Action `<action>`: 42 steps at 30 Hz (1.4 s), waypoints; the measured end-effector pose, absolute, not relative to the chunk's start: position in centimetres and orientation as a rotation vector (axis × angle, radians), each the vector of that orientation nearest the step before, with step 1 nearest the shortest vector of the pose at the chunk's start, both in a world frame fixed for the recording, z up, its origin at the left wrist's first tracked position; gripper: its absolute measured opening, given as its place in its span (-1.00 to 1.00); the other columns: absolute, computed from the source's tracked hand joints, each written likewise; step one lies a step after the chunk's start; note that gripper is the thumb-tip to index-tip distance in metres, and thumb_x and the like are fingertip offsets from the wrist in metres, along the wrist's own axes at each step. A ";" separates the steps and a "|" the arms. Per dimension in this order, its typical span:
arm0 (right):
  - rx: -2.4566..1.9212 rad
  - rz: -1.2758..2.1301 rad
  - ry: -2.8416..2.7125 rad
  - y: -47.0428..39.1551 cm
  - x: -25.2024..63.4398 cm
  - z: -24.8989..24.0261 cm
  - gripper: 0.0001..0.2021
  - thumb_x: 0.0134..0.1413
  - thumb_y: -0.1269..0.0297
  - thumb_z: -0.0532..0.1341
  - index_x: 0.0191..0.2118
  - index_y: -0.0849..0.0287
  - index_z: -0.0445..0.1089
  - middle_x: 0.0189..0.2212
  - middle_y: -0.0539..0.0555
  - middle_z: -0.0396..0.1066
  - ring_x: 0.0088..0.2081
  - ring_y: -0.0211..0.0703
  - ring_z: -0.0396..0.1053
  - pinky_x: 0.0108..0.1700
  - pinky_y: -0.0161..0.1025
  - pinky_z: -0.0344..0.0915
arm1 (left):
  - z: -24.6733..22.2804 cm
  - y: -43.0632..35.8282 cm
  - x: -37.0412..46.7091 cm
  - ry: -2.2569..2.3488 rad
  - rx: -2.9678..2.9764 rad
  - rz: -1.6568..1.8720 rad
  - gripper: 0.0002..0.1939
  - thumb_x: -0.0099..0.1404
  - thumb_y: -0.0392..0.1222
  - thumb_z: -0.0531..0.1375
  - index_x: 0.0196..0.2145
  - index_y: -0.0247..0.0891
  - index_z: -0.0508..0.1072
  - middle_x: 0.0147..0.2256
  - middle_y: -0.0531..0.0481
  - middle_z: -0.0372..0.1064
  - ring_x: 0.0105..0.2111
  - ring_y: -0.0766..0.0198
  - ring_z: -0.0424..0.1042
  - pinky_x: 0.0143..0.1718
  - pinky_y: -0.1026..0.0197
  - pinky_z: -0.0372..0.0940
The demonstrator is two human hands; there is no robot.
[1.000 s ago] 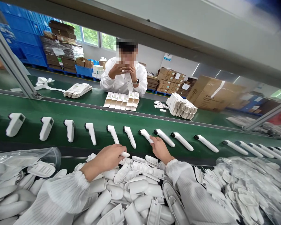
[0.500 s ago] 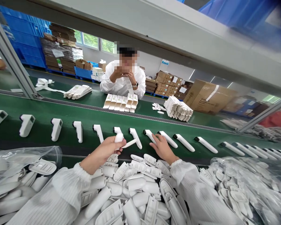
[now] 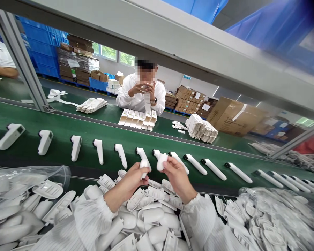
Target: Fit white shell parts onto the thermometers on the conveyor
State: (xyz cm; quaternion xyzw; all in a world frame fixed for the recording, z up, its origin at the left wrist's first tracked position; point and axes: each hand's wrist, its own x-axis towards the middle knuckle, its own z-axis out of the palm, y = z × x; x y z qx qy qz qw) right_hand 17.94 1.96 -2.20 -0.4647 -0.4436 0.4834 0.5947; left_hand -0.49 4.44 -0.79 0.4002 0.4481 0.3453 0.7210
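Note:
In my left hand (image 3: 132, 183), closed with thumb on top, is a white rounded plastic cover (image 3: 144, 164). My right hand (image 3: 178, 176) pinches another white plastic cover (image 3: 161, 162) by its right side, a short way from the first. Both hands are above the front edge of the green belt. Behind them, white handheld thermometers with black tips lie in a row; one thermometer (image 3: 139, 153) is partly hidden by my left hand. Below my wrists spreads a heap of loose white covers (image 3: 153, 214), some showing their ribbed insides.
Clear plastic bags of white parts stand left (image 3: 42, 174) and right (image 3: 282, 205). A metal beam (image 3: 146, 31) crosses overhead. Opposite, a co-worker (image 3: 141, 90) holds a paper strip behind small open boxes (image 3: 138, 118). Stacked flat cartons (image 3: 201, 127) lie farther right.
My right hand has left a thermometer on the belt and now pinches a white cover near my left hand. The thin white piece jutting from my left hand no longer shows. The view has shifted.

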 end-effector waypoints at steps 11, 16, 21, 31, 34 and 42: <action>-1.918 0.334 -1.660 4.2 22.8 -4.9 -0.63 0.22 0.36 0.07 0.08 0.20 0.44 -0.14 0.19 0.54 -0.09 0.05 0.48 0.02 -0.07 0.33 | 0.2 6.1 -2.3 1.071 1.413 0.706 -0.65 0.07 0.00 0.20 -0.20 -0.21 0.35 -0.36 0.02 0.38 -0.36 0.22 0.39 -0.35 0.19 0.31; -1.965 0.346 -1.729 3.4 24.8 -5.4 -0.67 0.14 0.38 0.14 0.01 0.18 0.47 0.00 0.19 0.46 -0.09 0.04 0.46 0.00 -0.11 0.35 | -0.6 6.2 -2.3 1.082 1.332 0.725 -0.63 0.03 -0.02 0.23 -0.23 -0.24 0.34 -0.36 -0.02 0.44 -0.32 0.19 0.45 -0.24 0.14 0.35; -2.157 0.042 -1.874 3.5 25.9 -7.8 -0.55 0.22 0.48 0.03 0.21 0.28 0.30 -0.05 0.29 0.47 0.00 0.10 0.39 0.03 -0.11 0.29 | -1.6 6.7 -1.8 1.132 1.432 0.680 -0.74 0.15 -0.05 0.17 -0.25 -0.25 0.38 -0.31 -0.07 0.47 -0.26 0.15 0.49 -0.19 0.12 0.38; -2.059 -0.268 -1.929 2.5 26.8 -7.1 -0.57 0.37 0.23 0.00 0.24 0.30 0.25 0.06 0.31 0.38 0.08 0.17 0.29 0.07 0.03 0.28 | -3.2 6.5 3.6 1.123 2.580 0.127 -0.77 0.16 -0.44 0.14 -0.27 -0.30 0.54 -0.23 -0.25 0.48 -0.03 -0.10 0.38 0.00 -0.09 0.27; -1.811 -0.236 -1.911 1.6 25.7 -6.5 -0.62 0.37 0.25 0.00 0.17 0.24 0.34 0.09 0.26 0.36 0.09 0.08 0.29 0.12 -0.02 0.29 | -3.2 6.8 5.6 1.076 2.634 0.079 -0.72 0.13 -0.49 0.14 -0.27 -0.29 0.56 -0.19 -0.26 0.48 -0.04 -0.09 0.40 -0.03 -0.06 0.29; -1.626 0.206 -1.727 0.4 24.5 -5.2 -0.74 0.25 0.25 0.13 -0.08 0.16 0.52 -0.09 0.20 0.49 -0.05 0.03 0.42 0.06 -0.01 0.35 | -2.7 9.1 7.8 1.084 2.523 0.179 -0.82 0.14 -0.46 0.15 -0.36 -0.35 0.53 -0.24 -0.32 0.50 -0.13 -0.15 0.48 -0.14 -0.03 0.33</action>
